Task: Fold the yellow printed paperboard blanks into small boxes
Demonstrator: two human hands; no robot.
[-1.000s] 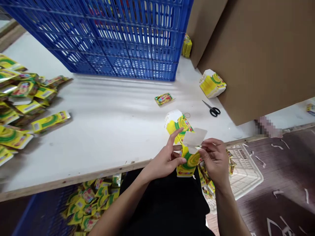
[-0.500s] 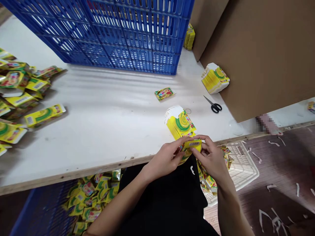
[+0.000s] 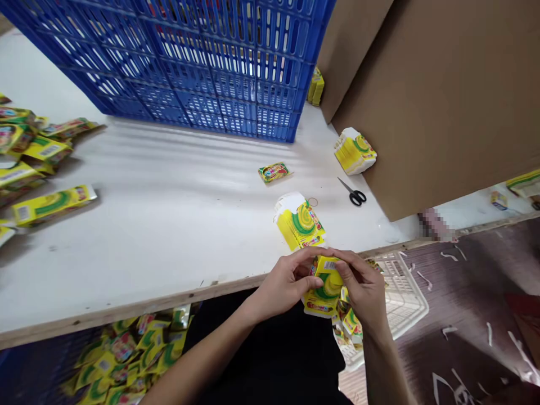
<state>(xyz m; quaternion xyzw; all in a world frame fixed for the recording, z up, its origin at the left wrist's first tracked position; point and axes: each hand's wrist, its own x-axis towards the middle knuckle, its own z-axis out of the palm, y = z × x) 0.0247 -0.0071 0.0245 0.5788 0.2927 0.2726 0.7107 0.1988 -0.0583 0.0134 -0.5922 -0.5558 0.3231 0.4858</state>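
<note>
A small yellow carton [image 3: 325, 297] with a green swirl and a barcode is held between both hands at the table's front edge. My left hand [image 3: 283, 284] grips its left side, thumb on the printed face and fingers along the top. From the right, my right hand [image 3: 363, 287] pinches the same carton near the barcode; the fingertips of both hands meet at its upper edge. Just beyond them lies a stack of flat cartons [image 3: 298, 222], with a rubber band [image 3: 313, 202] beside it. Farther back rests a small green and yellow packet [image 3: 274, 172].
Black-handled scissors [image 3: 356, 197] and another carton stack [image 3: 355, 152] lie by a large cardboard box [image 3: 442, 112]. A blue crate [image 3: 198, 121] stands at the back. Folded cartons [image 3: 54, 205] pile up at left. Below are packets [image 3: 126, 360] and a white basket [image 3: 407, 292].
The carton in my hands has turned so its broad swirl-printed face shows, and my fingers have spread along its top edge. The whole view has shifted slightly.
</note>
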